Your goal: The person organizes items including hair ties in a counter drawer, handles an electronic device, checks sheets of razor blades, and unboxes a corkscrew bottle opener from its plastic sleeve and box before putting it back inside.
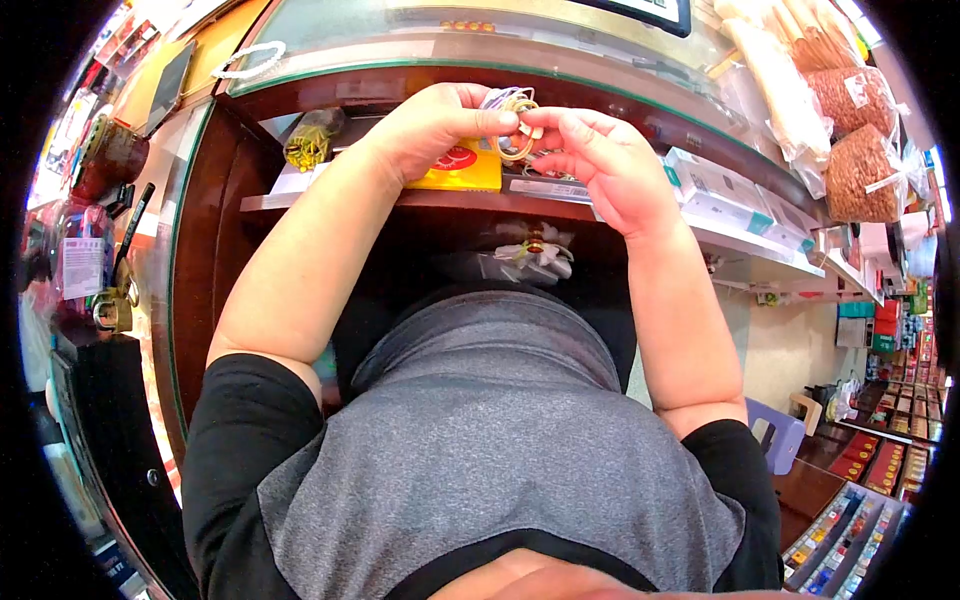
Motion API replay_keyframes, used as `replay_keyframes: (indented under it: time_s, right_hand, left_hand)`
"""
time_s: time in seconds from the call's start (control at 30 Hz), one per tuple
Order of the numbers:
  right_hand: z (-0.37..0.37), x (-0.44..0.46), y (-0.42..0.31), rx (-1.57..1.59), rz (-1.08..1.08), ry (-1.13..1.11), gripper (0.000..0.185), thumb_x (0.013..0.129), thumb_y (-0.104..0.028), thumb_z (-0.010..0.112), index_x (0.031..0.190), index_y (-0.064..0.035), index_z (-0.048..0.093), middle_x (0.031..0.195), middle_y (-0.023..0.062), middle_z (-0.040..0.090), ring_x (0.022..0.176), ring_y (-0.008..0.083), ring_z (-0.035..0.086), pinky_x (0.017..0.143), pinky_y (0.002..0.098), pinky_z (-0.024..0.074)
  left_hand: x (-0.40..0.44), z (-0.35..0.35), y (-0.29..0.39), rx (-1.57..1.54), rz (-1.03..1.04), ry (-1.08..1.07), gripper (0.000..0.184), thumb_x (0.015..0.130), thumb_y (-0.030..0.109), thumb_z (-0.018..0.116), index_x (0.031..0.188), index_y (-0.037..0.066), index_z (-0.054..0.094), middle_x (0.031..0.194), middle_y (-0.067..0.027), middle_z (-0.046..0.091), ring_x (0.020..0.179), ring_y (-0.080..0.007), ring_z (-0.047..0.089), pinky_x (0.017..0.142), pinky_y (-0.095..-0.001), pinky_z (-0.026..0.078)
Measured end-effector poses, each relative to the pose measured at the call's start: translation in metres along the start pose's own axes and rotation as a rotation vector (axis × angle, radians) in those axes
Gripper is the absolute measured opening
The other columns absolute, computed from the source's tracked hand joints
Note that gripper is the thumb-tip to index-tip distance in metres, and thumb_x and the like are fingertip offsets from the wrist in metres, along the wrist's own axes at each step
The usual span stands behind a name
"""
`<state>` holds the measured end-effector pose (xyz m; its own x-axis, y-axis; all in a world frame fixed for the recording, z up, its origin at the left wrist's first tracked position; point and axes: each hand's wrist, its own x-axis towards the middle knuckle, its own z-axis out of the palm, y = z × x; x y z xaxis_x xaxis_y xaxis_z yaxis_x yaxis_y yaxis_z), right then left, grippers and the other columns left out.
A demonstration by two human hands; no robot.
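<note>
At upper centre of the frame, we note the left hand and right hand close together, both pinching looped bands.

Two bare hands, one left hand and one right hand; one looped bundle of pale bands; one yellow packet; one bag of yellow-green contents; one white ring. One black pen, one purple plastic piece, two bags of reddish-brown contents, and at least two white-and-teal boxes. Red packs and small goods run to many, each kind too small and blurred for a firm count.
</note>
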<state>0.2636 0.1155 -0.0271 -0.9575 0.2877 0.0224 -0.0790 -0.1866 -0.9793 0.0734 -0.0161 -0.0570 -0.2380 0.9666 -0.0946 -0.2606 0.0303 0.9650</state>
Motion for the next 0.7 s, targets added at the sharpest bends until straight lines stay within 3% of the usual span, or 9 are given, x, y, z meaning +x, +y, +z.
replay_keyframes:
  time_s: [0.07, 0.17, 0.27, 0.3, 0.4, 0.43, 0.53, 0.7]
  right_hand:
    - [0.003, 0.000, -0.001, 0.033, -0.016, 0.031, 0.031, 0.100, -0.022, 0.059, 0.118, 0.0030, 0.067, 0.109, 0.0113, 0.071, 0.095, 0.0177, 0.067, 0.083, 0.0307, 0.0559]
    - [-0.011, 0.001, -0.005, -0.136, 0.014, 0.197, 0.030, 0.097, -0.022, 0.063, 0.110, 0.0034, 0.071, 0.098, 0.0101, 0.073, 0.088, 0.0173, 0.069, 0.078, 0.0318, 0.0562]
    - [-0.033, 0.009, 0.005, -0.784, 0.024, 0.440, 0.027, 0.091, -0.022, 0.067, 0.099, 0.0030, 0.075, 0.086, 0.0120, 0.074, 0.080, 0.0184, 0.070, 0.075, 0.0346, 0.0557]
    - [-0.038, 0.012, 0.008, -0.951, -0.008, 0.406, 0.023, 0.085, -0.022, 0.070, 0.093, -0.0015, 0.076, 0.082, 0.0147, 0.074, 0.077, 0.0227, 0.071, 0.076, 0.0380, 0.0549]
    - [-0.040, 0.022, 0.009, -1.272, 0.193, 0.064, 0.020, 0.084, -0.019, 0.073, 0.097, -0.0036, 0.077, 0.089, 0.0136, 0.075, 0.078, 0.0236, 0.070, 0.074, 0.0346, 0.0536]
    - [-0.038, 0.027, 0.013, -1.268, 0.285, 0.064, 0.020, 0.080, -0.019, 0.074, 0.096, -0.0081, 0.078, 0.090, 0.0159, 0.073, 0.079, 0.0278, 0.070, 0.076, 0.0377, 0.0540]
    - [-0.029, 0.040, 0.014, -1.529, 0.410, -0.057, 0.021, 0.080, -0.020, 0.073, 0.096, -0.0076, 0.078, 0.089, 0.0157, 0.073, 0.079, 0.0301, 0.070, 0.077, 0.0400, 0.0544]
    - [-0.033, 0.046, 0.020, -1.533, 0.389, -0.023, 0.017, 0.079, -0.017, 0.072, 0.090, -0.0056, 0.076, 0.087, 0.0167, 0.072, 0.079, 0.0290, 0.069, 0.076, 0.0387, 0.0536]
  left_hand:
    - [0.000, -0.001, -0.001, 0.040, 0.001, 0.001, 0.041, 0.082, 0.031, 0.080, 0.108, 0.001, 0.069, 0.099, -0.0099, 0.072, 0.089, -0.0169, 0.068, 0.087, -0.0291, 0.053]
    - [0.001, -0.001, 0.000, 0.054, -0.011, 0.108, 0.030, 0.086, 0.016, 0.071, 0.110, -0.002, 0.067, 0.100, -0.0097, 0.073, 0.090, -0.0162, 0.069, 0.088, -0.0301, 0.053]
    - [0.001, 0.000, 0.000, -0.119, 0.019, 0.080, 0.026, 0.086, 0.013, 0.069, 0.108, -0.002, 0.067, 0.099, -0.0099, 0.073, 0.088, -0.0159, 0.069, 0.087, -0.0298, 0.054]
    - [0.000, 0.002, 0.002, -0.075, 0.007, 0.097, 0.024, 0.087, 0.012, 0.069, 0.106, -0.003, 0.067, 0.098, -0.0103, 0.073, 0.086, -0.0161, 0.069, 0.085, -0.0299, 0.054]
    - [0.000, 0.002, 0.003, 0.006, 0.009, 0.073, 0.025, 0.087, 0.013, 0.070, 0.106, -0.003, 0.067, 0.097, -0.0106, 0.073, 0.086, -0.0165, 0.069, 0.085, -0.0300, 0.055]
    - [0.001, 0.001, 0.002, -0.006, 0.002, 0.075, 0.025, 0.087, 0.013, 0.070, 0.106, -0.003, 0.067, 0.097, -0.0106, 0.073, 0.085, -0.0166, 0.069, 0.084, -0.0299, 0.055]
    - [0.004, -0.004, -0.003, -0.023, -0.009, 0.084, 0.025, 0.086, 0.014, 0.072, 0.104, -0.003, 0.067, 0.096, -0.0107, 0.073, 0.085, -0.0167, 0.069, 0.084, -0.0298, 0.055]
    - [0.002, -0.001, -0.002, -0.044, -0.004, 0.095, 0.024, 0.086, 0.014, 0.073, 0.103, -0.003, 0.068, 0.095, -0.0106, 0.072, 0.085, -0.0168, 0.069, 0.083, -0.0297, 0.055]
